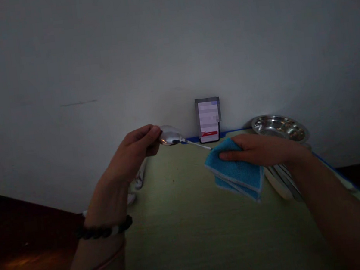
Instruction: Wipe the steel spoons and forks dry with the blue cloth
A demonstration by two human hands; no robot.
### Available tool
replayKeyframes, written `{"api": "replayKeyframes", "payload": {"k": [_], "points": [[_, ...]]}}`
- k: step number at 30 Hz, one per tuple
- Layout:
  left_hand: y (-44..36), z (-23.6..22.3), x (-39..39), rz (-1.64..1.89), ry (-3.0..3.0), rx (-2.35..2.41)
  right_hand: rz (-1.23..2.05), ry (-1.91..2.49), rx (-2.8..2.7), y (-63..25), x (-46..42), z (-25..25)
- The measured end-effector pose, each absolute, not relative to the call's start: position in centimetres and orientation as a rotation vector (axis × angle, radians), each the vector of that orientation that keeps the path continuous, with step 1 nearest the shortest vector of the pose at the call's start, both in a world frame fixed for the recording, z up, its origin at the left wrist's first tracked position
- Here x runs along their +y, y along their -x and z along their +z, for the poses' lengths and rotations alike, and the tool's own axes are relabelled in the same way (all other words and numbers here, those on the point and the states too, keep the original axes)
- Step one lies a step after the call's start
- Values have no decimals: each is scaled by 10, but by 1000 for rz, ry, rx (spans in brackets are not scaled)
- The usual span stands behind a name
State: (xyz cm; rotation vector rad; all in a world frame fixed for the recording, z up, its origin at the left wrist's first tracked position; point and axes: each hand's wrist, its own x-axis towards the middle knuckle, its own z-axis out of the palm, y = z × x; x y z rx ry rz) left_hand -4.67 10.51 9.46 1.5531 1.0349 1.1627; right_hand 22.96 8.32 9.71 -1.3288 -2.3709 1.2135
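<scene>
My left hand [133, 153] pinches the bowl end of a shiny metal spoon [171, 137], held level above the table. The spoon's handle runs right into a folded blue cloth [236, 172]. My right hand [259, 148] is closed over that cloth, wrapping it round the handle. A dark bead bracelet sits on my left wrist.
A pale green mat [189, 220] covers the table. A steel bowl [279, 127] stands at the back right against the wall, with more metal pieces [282, 179] under my right forearm. Spoons [139, 178] lie behind my left hand. A phone [209, 119] leans on the wall.
</scene>
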Motion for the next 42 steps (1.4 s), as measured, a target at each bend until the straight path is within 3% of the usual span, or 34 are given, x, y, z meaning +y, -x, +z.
{"api": "replayKeyframes", "payload": {"k": [9,21,25,29,33,36,39,42], "points": [[38,98,106,1422,-1288,968,1058,1332,-2298,-220,82,98],[24,89,101,1103,-1647,838,999,1212,-2258,-197,87,78],[8,76,104,1341,-1581,833,986,1186,-2079,-179,85,64],[1,64,109,1604,-1488,891,1341,1171,-1711,-174,79,32],[-1,60,105,1751,-1269,833,1656,1123,-849,-182,73,-2],[0,53,90,1493,-1239,889,1751,880,-562,-190,72,-13],[0,36,71,1030,-1303,972,1801,648,-537,-195,72,-16],[-6,13,56,841,-1331,1062,1848,550,-586,-197,71,-14]]}}
